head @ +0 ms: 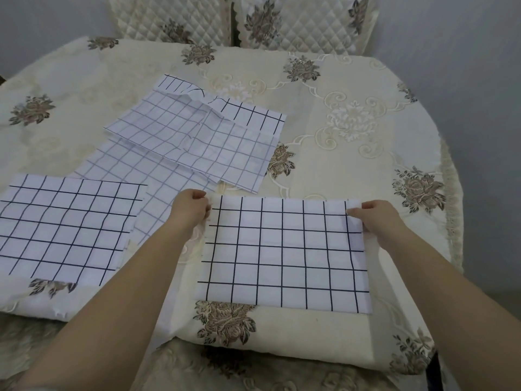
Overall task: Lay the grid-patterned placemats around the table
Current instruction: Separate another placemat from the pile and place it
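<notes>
A white placemat with a dark grid (284, 253) lies flat at the table's near edge, in front of me. My left hand (189, 209) pinches its far left corner and my right hand (379, 217) pinches its far right corner. A second grid placemat (64, 228) lies flat at the near left. Behind them sits a loose pile of more grid placemats (194, 138), overlapping and partly turned pale side up, with one corner folded over.
The round table (352, 88) wears a cream embroidered cloth with brown flower motifs. Two quilted chair backs (298, 21) stand at its far side. A furry seat cushion (253, 368) shows below the near edge. Grey walls surround.
</notes>
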Motion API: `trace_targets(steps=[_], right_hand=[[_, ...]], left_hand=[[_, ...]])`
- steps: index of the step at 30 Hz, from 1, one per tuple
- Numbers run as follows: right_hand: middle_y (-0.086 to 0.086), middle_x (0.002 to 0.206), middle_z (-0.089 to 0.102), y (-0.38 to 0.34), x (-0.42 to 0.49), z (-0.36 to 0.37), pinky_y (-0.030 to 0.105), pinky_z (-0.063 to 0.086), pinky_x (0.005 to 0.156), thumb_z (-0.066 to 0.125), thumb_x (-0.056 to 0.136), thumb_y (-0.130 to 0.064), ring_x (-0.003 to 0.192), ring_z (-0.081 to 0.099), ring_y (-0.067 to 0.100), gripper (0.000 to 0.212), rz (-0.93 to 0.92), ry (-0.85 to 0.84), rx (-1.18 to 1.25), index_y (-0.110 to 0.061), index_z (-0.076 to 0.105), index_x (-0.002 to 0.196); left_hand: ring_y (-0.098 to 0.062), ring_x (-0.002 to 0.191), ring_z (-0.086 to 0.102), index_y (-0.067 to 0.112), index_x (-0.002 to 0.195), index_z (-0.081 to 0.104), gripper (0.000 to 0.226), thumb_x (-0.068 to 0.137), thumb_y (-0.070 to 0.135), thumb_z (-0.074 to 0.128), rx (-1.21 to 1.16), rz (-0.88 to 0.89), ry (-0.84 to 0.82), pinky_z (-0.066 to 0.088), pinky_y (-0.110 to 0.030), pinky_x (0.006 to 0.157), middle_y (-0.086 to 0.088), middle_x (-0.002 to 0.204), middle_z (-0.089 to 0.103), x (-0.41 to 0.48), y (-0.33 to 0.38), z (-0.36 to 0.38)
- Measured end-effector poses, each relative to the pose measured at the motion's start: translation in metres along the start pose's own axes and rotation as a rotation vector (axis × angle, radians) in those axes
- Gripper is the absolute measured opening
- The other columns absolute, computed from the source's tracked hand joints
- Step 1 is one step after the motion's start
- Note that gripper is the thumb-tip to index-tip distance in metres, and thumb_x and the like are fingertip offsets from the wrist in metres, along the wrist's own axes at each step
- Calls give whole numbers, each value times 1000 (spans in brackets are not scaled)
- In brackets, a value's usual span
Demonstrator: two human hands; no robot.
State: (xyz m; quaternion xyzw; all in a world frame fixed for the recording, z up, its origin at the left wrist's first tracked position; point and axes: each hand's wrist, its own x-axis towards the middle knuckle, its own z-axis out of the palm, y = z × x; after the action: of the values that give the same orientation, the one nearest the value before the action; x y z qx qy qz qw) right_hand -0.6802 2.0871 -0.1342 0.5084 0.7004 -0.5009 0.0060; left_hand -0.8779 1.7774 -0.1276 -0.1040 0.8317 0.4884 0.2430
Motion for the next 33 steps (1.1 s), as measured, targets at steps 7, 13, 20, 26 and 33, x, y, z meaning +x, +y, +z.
trace_targets(steps=[7,13,20,26,33], right_hand=[[16,81,61,-2,-8,3,33,46,66,66,82,-4,71,56,25,13,-10,-16,55,8,65,86],[14,75,55,-4,-4,-9,35,38,66,70,77,-11,69,50,23,21,-62,7,128,9,64,79],[10,67,43,-48,-18,-39,32,31,56,73,79,-23,58,36,21,36,-247,74,100,11,63,86],[15,67,60,-82,-50,-61,23,52,45,62,91,-18,39,55,13,23,-271,-53,339,5,63,97],[17,88,73,-76,-78,-77,33,60,74,45,97,-44,82,73,27,48,-282,-108,620,1,62,91]], left_hand=[[-22,74,58,3,87,67,14,79,13,72,296,85,-88,47,-29,70,-8,78,62,-3,2,2],[-13,55,49,12,64,62,20,81,13,71,263,165,-97,39,-23,58,0,59,53,-13,17,-6],[-12,46,49,6,83,70,8,81,13,74,80,240,-88,41,-20,45,-6,59,59,-27,58,-23],[-25,68,71,-9,95,67,17,85,5,68,-175,316,-152,61,-33,69,-23,84,71,-44,88,-37],[-35,88,71,-14,92,67,18,85,0,58,-381,429,-230,58,-32,81,-28,92,70,-69,92,-53]])
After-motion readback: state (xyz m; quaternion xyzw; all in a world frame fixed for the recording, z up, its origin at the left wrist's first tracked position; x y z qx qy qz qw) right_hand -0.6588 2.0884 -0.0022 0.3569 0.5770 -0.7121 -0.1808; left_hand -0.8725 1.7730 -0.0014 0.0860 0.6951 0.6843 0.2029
